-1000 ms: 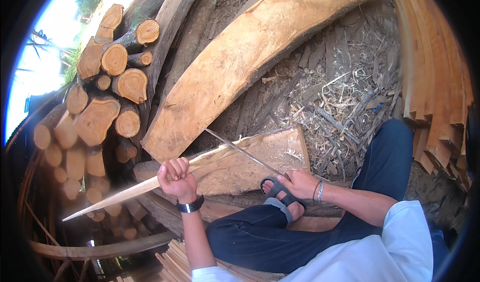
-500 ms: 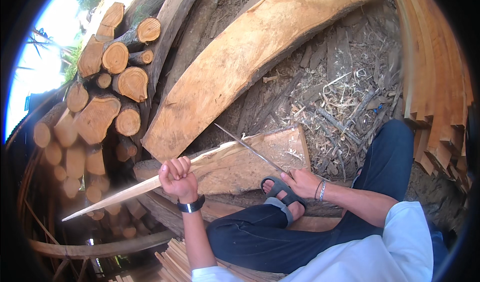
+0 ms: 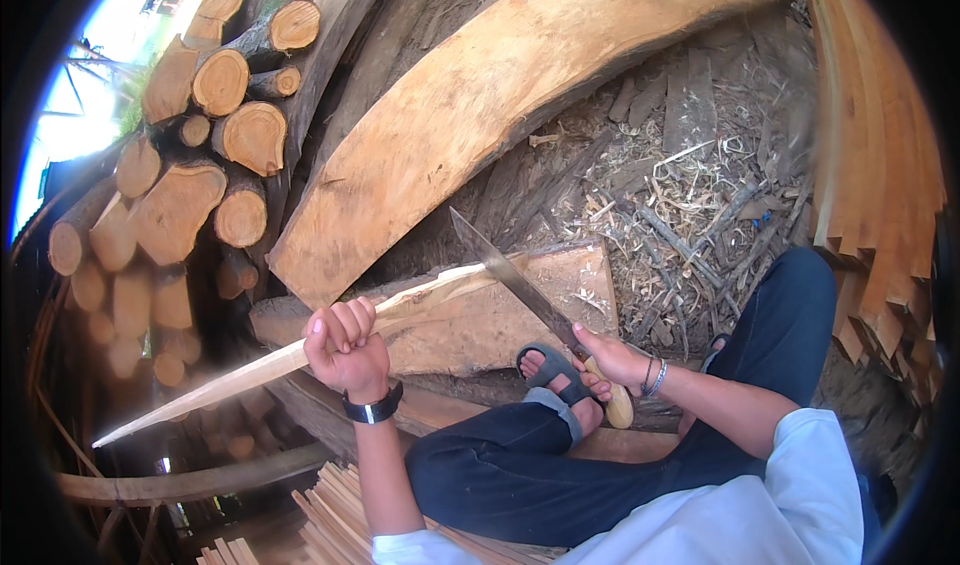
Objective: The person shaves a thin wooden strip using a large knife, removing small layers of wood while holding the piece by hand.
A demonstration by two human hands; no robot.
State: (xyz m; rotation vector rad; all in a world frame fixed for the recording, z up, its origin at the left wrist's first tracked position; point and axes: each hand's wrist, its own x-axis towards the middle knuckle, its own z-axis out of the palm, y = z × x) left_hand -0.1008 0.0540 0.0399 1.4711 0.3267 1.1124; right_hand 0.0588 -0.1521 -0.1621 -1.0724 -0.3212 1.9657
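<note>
My left hand (image 3: 345,353) is closed round a long pale wooden stick (image 3: 225,385), which tapers to a sharp point at the lower left. The stick's other end reaches over a thick wooden block (image 3: 470,327) in front of me. In my right hand (image 3: 608,367) is a machete (image 3: 520,290), gripped by its light wooden handle (image 3: 620,412). Its broad blade slants up and left, crossing over the block, with the tip past the block's far edge. Whether the blade touches the stick, I cannot tell.
Cut logs (image 3: 220,145) are stacked at the left. A large curved slab (image 3: 520,75) lies beyond the block. Shavings and twigs (image 3: 690,225) cover ground at the right, beside stacked boards (image 3: 870,145). Thin sticks (image 3: 345,510) lie at lower left. My sandalled foot (image 3: 560,380) is near the block.
The machete has turned so its blade shows broadside and its handle is visible. Its tip has risen slightly. My left hand and the stick have shifted a little left.
</note>
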